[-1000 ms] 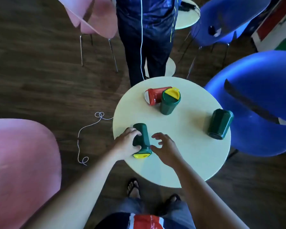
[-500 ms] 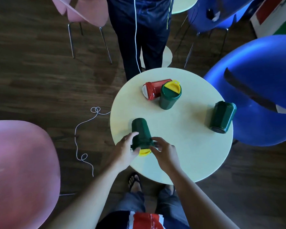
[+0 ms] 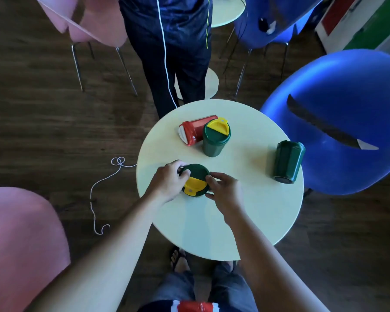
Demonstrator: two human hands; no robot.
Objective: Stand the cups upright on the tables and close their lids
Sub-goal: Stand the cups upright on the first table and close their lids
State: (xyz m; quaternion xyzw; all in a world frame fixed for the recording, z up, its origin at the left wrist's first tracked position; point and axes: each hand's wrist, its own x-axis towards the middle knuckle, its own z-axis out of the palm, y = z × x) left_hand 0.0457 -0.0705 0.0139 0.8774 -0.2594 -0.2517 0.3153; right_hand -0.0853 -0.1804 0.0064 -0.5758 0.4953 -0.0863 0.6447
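A green cup with a yellow flip lid (image 3: 195,180) stands upright near the left edge of the round pale table (image 3: 245,219). My left hand (image 3: 170,181) grips its left side and my right hand (image 3: 225,193) holds its right rim. Farther back, a second green cup with a yellow lid (image 3: 215,139) stands upright. A red cup with a white lid (image 3: 195,131) lies on its side right behind it, touching it. A third green cup (image 3: 287,162) lies on its side at the table's right, its lid end hidden.
A person in dark trousers (image 3: 173,52) stands just beyond the table. Blue chairs (image 3: 338,122) crowd the right side, pink chairs (image 3: 18,244) the left and far left. A white string (image 3: 104,188) lies on the wooden floor. A second small table (image 3: 226,10) is at the back.
The green cup near me lay on its side a second ago; both hands have tipped it upright, so its yellow lid now faces up.
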